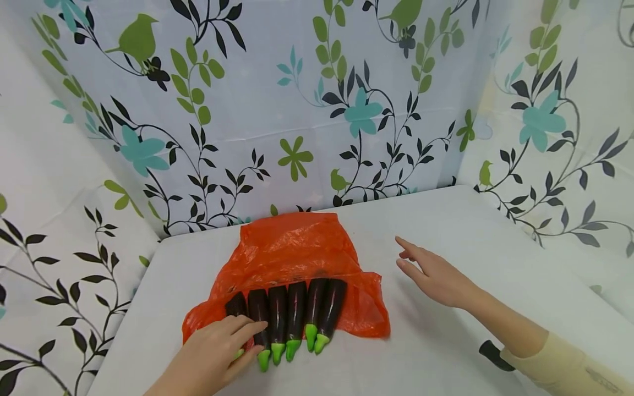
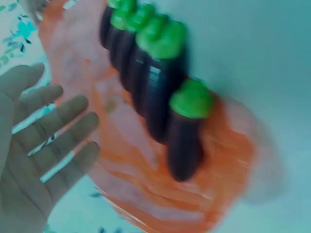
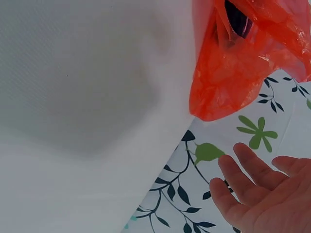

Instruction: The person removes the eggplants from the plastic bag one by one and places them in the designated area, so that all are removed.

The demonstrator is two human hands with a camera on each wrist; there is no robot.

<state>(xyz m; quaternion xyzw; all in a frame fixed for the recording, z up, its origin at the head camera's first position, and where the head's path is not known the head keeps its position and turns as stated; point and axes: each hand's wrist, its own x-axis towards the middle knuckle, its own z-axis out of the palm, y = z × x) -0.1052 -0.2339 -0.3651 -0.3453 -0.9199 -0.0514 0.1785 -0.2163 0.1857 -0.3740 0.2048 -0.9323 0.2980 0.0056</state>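
Several dark purple eggplants [image 1: 296, 311] with bright green caps lie side by side on an orange-red plastic bag [image 1: 299, 242], caps toward the near side. My left hand [image 1: 218, 346] hovers over the leftmost eggplant [image 2: 184, 145], hiding part of it in the head view. In the left wrist view its fingers [image 2: 60, 119] are spread and hold nothing. My right hand [image 1: 436, 278] is held over the table to the right of the bag, apart from it. Its fingers [image 3: 238, 182] are relaxed and hold nothing.
The bag and eggplants rest on a white table [image 1: 421, 220]. Behind it hangs a white curtain [image 1: 277, 110] printed with leaves, birds and flowers, which also runs along both sides. A small black object [image 1: 495, 355] shows beside my right sleeve [image 1: 559, 363].
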